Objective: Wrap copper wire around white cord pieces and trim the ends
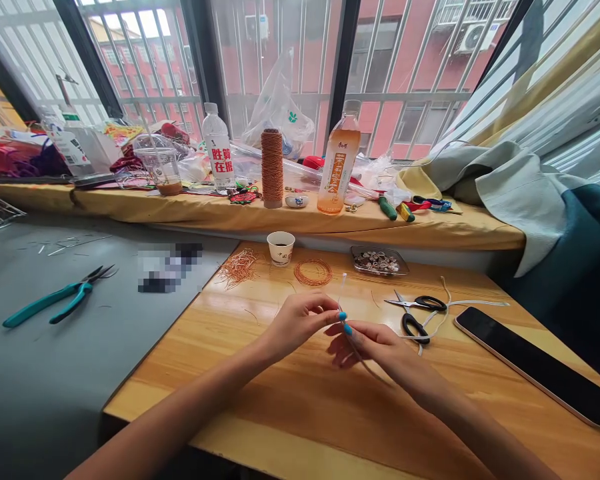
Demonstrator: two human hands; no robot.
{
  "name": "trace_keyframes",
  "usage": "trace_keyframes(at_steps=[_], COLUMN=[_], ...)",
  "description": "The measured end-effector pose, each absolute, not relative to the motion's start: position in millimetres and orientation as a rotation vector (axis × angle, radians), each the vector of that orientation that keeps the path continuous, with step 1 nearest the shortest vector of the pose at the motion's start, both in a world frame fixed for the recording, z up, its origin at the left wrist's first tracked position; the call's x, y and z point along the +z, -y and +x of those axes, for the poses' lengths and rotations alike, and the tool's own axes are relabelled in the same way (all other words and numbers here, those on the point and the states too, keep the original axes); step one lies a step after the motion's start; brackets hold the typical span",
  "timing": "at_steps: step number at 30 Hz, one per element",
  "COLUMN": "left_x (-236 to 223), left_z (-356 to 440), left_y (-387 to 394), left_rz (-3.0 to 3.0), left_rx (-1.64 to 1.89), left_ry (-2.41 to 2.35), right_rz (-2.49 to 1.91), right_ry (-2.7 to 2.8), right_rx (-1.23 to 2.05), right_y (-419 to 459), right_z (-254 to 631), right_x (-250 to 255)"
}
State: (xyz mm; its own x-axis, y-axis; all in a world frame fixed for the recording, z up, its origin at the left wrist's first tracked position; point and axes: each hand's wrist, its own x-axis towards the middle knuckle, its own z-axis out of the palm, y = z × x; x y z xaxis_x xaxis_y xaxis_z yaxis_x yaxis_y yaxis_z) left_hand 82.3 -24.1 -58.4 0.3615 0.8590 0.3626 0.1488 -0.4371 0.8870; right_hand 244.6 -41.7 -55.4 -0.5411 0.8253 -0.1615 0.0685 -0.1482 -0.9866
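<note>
Both hands meet over the middle of the wooden table (290, 400). My left hand (300, 319) is closed in a pinch on a thin white cord (342, 288) whose end sticks up above the fingers. My right hand (375, 347) is also closed on the same cord, just below and right of the left fingertips, with a thin strand trailing down across the palm. Nails are painted blue. A coil of copper-coloured wire (313, 272) and a loose pile of cut wire pieces (237, 267) lie just beyond the hands.
Black scissors (416, 313) and more white cord lie to the right, beside a dark phone (533, 363). A paper cup (281, 247) and a tray of beads (379, 261) sit further back. Teal pliers (55, 300) lie on the grey table at left. Bottles and a thread spool (273, 168) stand on the cluttered sill.
</note>
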Motion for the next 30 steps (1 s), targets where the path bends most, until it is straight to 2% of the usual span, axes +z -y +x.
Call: trace_keyframes(at_steps=[4, 11, 20, 26, 30], left_x=[-57.7, -62.3, -64.8, -68.5, -71.6], left_z=[83.4, 91.1, 89.5, 91.5, 84.6], left_y=[25.9, 27.9, 28.9, 28.4, 24.8], left_rz=[1.879, 1.644, 1.579, 1.660, 2.100], left_rx=[1.138, 1.133, 1.088, 1.071, 1.258], left_ry=[-0.910, -0.980, -1.111, -1.124, -1.152], right_rz=[-1.126, -1.202, -1.351, -1.306, -1.225], right_ry=[1.807, 1.806, 1.833, 1.761, 1.412], right_rx=[1.310, 1.333, 1.139, 1.302, 1.549], right_y=[37.9, 34.5, 41.9, 42.3, 33.6], right_z=[247.3, 247.8, 241.1, 240.1, 247.7], right_x=[-51.9, -55.2, -48.8, -51.5, -55.8])
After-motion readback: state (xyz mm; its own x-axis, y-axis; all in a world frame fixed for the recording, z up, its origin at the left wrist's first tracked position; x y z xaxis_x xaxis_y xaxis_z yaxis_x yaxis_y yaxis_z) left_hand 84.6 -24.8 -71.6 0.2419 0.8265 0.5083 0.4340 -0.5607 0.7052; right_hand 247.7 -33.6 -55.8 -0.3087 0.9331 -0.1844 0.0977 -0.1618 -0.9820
